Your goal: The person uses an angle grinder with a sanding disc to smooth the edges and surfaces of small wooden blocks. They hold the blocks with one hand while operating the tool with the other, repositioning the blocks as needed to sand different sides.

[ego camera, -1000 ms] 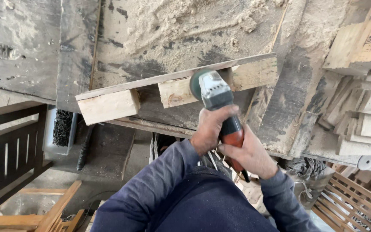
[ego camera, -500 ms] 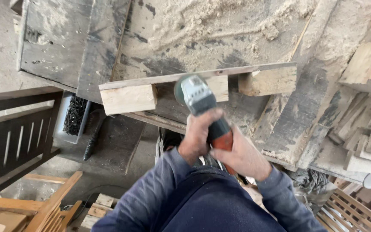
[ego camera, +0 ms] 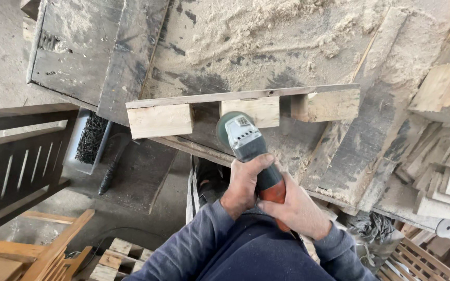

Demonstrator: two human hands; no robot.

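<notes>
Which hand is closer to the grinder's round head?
Left. The left hand grips the angle grinder just behind its head; the right hand holds the orange handle end, farther back.

My workbench [ego camera: 308,57] of worn grey boards filling the upper frame, pale sawdust [ego camera: 266,26] heaped along its top centre, a pallet piece [ego camera: 246,106] with three wooden blocks lying across its middle, loose planks [ego camera: 355,151] at its lower right edge
</notes>
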